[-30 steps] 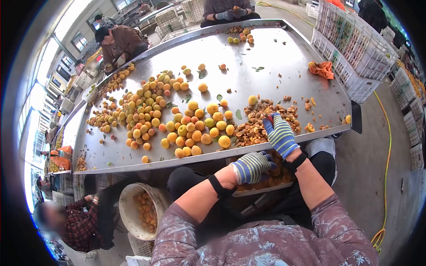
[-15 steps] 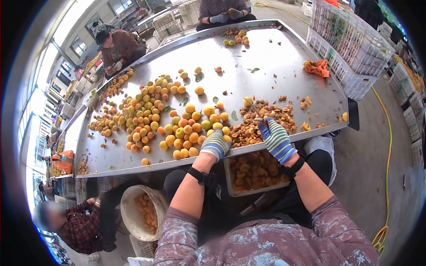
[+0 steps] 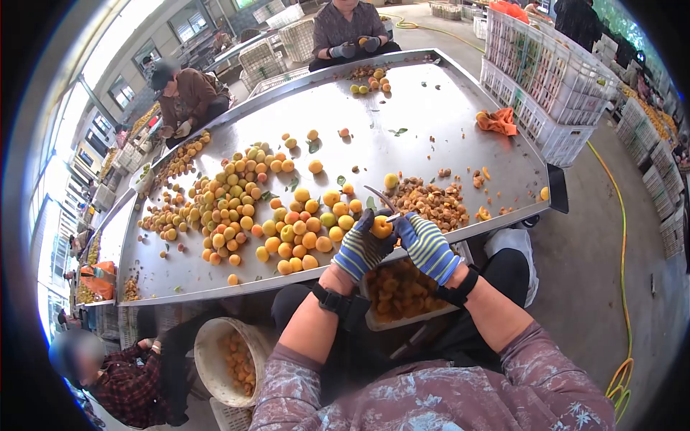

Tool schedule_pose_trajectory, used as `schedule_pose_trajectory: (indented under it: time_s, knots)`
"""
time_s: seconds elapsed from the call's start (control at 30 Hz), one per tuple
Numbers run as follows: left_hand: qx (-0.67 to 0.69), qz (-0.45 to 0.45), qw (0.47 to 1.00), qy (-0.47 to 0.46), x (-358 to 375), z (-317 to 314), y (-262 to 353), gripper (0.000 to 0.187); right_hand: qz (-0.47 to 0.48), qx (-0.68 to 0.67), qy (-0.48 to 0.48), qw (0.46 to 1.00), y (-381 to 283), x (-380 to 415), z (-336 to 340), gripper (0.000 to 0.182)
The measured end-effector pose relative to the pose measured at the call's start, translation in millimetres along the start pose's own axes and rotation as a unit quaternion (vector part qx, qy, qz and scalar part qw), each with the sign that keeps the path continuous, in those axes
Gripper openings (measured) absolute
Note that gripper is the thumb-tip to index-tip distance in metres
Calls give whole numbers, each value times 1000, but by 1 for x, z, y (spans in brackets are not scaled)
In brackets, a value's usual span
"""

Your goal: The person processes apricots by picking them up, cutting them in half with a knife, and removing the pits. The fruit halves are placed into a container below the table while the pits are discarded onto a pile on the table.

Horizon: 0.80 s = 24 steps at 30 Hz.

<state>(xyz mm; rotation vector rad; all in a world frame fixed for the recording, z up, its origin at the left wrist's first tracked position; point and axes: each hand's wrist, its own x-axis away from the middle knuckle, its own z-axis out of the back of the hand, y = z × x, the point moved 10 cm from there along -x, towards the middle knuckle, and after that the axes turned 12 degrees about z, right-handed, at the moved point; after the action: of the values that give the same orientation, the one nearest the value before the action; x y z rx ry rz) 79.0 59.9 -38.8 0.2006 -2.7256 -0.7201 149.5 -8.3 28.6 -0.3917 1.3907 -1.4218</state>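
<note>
In a striped glove, my left hand [image 3: 363, 244] is closed on an orange-yellow apricot [image 3: 382, 227] at the table's front edge. My right hand [image 3: 430, 249], gloved alike, grips a small knife with a curved blade [image 3: 379, 197]; the knife overlaps the top of the fruit in this view. Behind my hands lies a heap of brown apricot stones [image 3: 431, 201]. Whole apricots [image 3: 295, 233] are spread over the metal table to the left. Below the edge, a bin of apricot pieces [image 3: 402, 291] sits between my knees, partly hidden by my hands.
The metal table [image 3: 388, 154] has a raised rim. Two people [image 3: 188, 93] with gloved hands sit at its far sides. A white bucket [image 3: 208, 341] of fruit pieces stands at lower left, beside a seated person [image 3: 136, 373]. Stacked crates [image 3: 550, 79] and a yellow hose [image 3: 624, 273] are at right.
My left hand has picked up an apricot from the pile and come right to meet my right hand. The right hand has shifted left with the knife. The view has moved slightly.
</note>
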Motion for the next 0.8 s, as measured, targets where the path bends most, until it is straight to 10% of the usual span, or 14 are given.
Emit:
schedule_pose_trajectory:
  time_s: [0.47,0.8]
  knots:
    - [140,6,990,37,-5,17,-10,46,74,228,22,971,-27,1,-4,28]
    - [-57,-123,970,201,3,36,9,26,44,298,20,953,-19,-3,-16,32]
